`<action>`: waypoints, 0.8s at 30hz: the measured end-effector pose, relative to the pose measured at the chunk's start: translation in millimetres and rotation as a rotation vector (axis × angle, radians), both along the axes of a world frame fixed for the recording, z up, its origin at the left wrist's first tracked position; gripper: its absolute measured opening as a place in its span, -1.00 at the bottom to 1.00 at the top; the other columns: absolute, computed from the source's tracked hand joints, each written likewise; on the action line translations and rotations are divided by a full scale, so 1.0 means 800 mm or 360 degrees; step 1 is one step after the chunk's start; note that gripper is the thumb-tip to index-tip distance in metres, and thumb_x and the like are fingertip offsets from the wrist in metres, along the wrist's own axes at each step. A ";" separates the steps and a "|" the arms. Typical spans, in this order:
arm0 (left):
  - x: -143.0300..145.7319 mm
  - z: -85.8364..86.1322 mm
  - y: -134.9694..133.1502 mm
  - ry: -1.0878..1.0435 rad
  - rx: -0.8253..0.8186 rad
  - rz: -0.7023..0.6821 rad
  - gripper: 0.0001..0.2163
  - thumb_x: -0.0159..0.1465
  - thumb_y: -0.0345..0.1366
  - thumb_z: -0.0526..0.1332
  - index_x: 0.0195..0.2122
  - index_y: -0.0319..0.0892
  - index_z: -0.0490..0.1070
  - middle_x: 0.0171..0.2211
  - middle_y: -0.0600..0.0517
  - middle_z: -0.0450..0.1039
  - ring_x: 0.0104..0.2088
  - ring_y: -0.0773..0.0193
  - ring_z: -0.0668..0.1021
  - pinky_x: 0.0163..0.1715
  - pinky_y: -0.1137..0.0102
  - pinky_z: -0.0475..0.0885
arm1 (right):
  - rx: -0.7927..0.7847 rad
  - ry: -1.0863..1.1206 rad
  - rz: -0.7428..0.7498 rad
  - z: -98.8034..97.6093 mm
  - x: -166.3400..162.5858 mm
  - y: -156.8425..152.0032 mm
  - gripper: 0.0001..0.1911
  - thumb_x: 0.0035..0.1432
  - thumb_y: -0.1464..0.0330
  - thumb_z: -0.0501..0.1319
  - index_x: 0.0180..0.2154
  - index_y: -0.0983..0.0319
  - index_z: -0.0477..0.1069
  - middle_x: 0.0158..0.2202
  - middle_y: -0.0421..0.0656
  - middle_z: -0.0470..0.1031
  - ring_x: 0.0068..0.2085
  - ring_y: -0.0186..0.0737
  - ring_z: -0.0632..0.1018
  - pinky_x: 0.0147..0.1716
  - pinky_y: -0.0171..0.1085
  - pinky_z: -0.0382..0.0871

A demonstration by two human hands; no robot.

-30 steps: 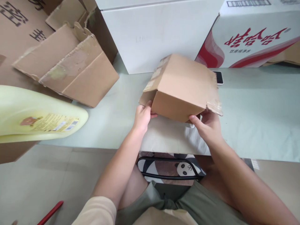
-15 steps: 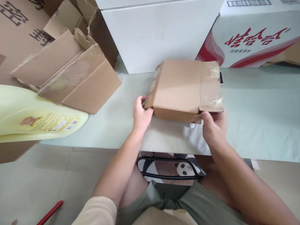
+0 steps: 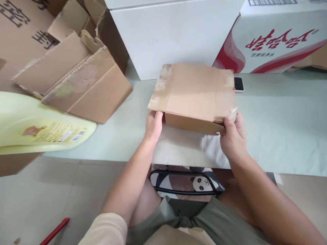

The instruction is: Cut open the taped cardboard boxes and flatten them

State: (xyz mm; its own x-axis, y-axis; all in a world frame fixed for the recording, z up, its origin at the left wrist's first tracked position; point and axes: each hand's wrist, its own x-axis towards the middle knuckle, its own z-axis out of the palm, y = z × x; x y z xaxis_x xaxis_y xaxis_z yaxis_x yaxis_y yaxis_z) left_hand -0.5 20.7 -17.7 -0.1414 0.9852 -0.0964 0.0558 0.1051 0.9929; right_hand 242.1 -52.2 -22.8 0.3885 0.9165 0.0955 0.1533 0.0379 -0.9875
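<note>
A brown cardboard box (image 3: 192, 90) is held over the pale green tabletop between my two hands, its side flaps sticking out left and right with worn clear tape on them. My left hand (image 3: 154, 126) is closed at the near left corner, its fingers partly hidden under the left flap. At the near right corner my right hand (image 3: 233, 136) grips the right flap, thumb on top. A small white device with a dark screen (image 3: 239, 84) shows just past the box's right edge. The underside of the box is hidden.
Behind stand a large white box (image 3: 176, 41) and a white-and-red carton (image 3: 276, 44). Opened cardboard boxes (image 3: 102, 92) are at the left, beside a yellow plastic jug (image 3: 46, 126). A panda-print chair (image 3: 184, 183) sits under the table's front edge.
The box's left flap has swung outward and up, now lying nearly level with the top. The right side has shifted slightly left, uncovering more of the white device.
</note>
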 end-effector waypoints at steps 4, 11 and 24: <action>-0.008 -0.002 -0.003 0.0194 0.0199 -0.0287 -0.64 0.39 0.06 0.15 -0.42 -0.06 0.43 -0.28 -0.08 0.62 0.03 -0.01 0.62 0.18 0.23 0.52 | -0.0003 0.0126 -0.0149 0.007 -0.006 0.003 -0.57 0.29 -0.08 0.30 -0.01 0.06 0.44 -0.16 -0.16 0.58 -0.24 -0.17 0.60 -0.25 -0.16 0.54; -0.015 -0.001 -0.003 0.0155 0.0232 -0.0516 -0.52 0.36 0.26 0.16 -0.17 -0.07 0.55 -0.07 -0.14 0.67 0.26 -0.08 0.57 0.40 0.14 0.36 | 0.0030 0.0013 -0.0227 0.013 -0.004 0.003 -0.62 0.33 -0.04 0.28 -0.05 0.08 0.48 -0.16 -0.15 0.60 -0.16 -0.15 0.64 -0.18 -0.16 0.55; -0.033 0.015 -0.001 -0.0317 -0.0058 -0.0363 -0.62 0.08 -0.08 0.33 -0.08 -0.05 0.57 -0.47 0.06 0.53 -0.53 0.19 0.56 -0.48 0.32 0.48 | 0.0016 0.0246 -0.0506 0.004 0.016 0.016 -0.80 0.19 0.15 0.32 -0.29 0.11 0.41 -0.37 -0.24 0.45 -0.37 -0.26 0.49 -0.33 -0.25 0.40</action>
State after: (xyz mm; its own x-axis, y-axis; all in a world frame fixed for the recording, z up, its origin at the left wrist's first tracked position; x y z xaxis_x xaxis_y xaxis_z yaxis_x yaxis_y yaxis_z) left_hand -26.9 20.2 -5.3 0.1080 0.9848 -0.1357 -0.1136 0.1479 0.9825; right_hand 254.7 -39.5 -19.6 0.6648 0.7467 0.0219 0.0079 0.0223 -0.9997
